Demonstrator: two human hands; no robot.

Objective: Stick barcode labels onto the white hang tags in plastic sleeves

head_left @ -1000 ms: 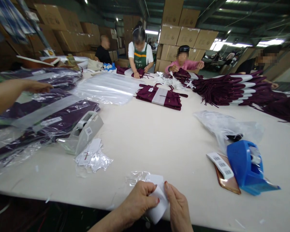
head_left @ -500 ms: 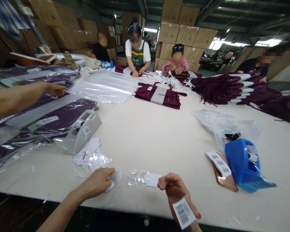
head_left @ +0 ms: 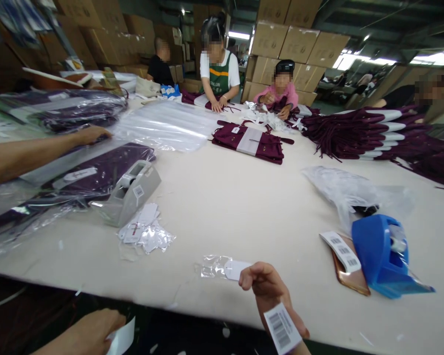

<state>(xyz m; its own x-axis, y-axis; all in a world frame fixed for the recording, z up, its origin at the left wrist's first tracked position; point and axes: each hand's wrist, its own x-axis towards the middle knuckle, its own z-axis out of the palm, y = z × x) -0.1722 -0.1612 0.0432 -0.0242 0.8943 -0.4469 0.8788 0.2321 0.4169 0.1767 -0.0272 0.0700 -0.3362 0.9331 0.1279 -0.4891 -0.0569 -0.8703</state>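
Observation:
My left hand (head_left: pixel 96 328), low at the left past the table's front edge, is closed on a white paper slip (head_left: pixel 123 337). My right hand (head_left: pixel 268 286) is over the front of the table with its fingers curled, their tips at the right end of a white hang tag (head_left: pixel 238 270). A clear plastic sleeve (head_left: pixel 212 266) extends leftward from that tag. Across the base of my right thumb sits a white barcode sticker (head_left: pixel 282 328). More white tags with clear sleeves lie in a small pile (head_left: pixel 144 229) to the left.
A grey tape dispenser (head_left: pixel 136 192) is beside wrapped purple goods (head_left: pixel 96 172), where another person's arm (head_left: pixel 48 153) reaches in. At right are a blue tape dispenser (head_left: pixel 379 256), a barcode label strip (head_left: pixel 341 251) and crumpled plastic (head_left: pixel 340 190). A folded maroon bag (head_left: pixel 247 140) lies farther back.
My left hand has drawn back with the slip, down and left off the table. My right hand stays by the tag. The view has shifted slightly.

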